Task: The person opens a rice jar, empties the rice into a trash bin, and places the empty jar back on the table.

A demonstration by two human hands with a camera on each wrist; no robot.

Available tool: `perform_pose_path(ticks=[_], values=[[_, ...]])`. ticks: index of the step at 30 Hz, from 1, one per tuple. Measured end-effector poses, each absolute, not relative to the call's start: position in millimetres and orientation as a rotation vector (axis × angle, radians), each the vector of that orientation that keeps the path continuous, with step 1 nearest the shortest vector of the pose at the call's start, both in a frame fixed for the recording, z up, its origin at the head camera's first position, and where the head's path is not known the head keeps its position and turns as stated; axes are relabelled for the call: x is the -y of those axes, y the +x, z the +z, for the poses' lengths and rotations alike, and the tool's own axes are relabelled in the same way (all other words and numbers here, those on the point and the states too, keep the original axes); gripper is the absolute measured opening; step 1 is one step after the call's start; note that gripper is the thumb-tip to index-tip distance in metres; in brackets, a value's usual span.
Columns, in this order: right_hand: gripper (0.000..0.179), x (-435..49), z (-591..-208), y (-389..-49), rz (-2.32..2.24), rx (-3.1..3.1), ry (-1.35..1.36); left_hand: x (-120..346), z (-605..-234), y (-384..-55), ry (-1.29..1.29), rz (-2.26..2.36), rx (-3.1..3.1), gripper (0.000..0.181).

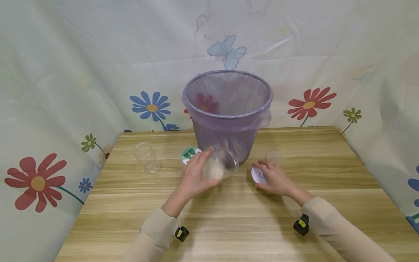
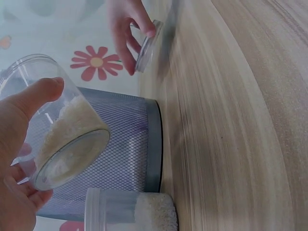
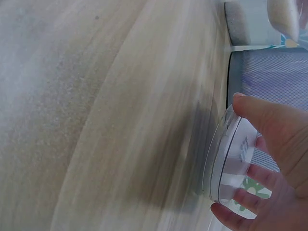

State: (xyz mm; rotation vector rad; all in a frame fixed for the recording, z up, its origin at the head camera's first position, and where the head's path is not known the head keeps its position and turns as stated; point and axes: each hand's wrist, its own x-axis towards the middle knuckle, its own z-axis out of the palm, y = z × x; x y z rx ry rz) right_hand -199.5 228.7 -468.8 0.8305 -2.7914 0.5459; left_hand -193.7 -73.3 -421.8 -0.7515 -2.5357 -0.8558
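Observation:
My left hand [image 1: 195, 176] grips a clear plastic jar [image 1: 226, 160] by its side and tilts it above the table, its open mouth turned toward the right. White, rice-like grains [image 2: 72, 122] lie in its lower part. With thumb and fingertips, my right hand [image 1: 273, 178] pinches a round clear lid [image 3: 233, 156] on edge, close over the tabletop; a white printed label [image 1: 258, 175] covers its face. Left of the basket stands another jar [image 2: 118, 207] of white grains, topped by a green leaf-patterned lid [image 1: 188, 154], partly hidden behind my left hand.
A purple mesh wastebasket [image 1: 226, 136] lined with a thin bag stands at the back centre of the wooden table [image 1: 229, 225]. An empty clear jar [image 1: 145, 158] is at the left. Beyond my right hand lies a transparent disc [image 1: 275, 157]. Flower-printed curtains enclose the table.

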Motion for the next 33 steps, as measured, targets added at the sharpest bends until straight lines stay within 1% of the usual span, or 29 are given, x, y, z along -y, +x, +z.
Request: perform_pose_path(ticks=[19,33], values=[[0.064,-224,-476,-216,0.498,2.839,0.811,74,-424,-193,-0.735,-0.813,2.58,0.093],[0.062,-221,-475,-219,0.419,2.913,0.76,75,-421,-192,-0.723,-0.829,2.601,0.094]])
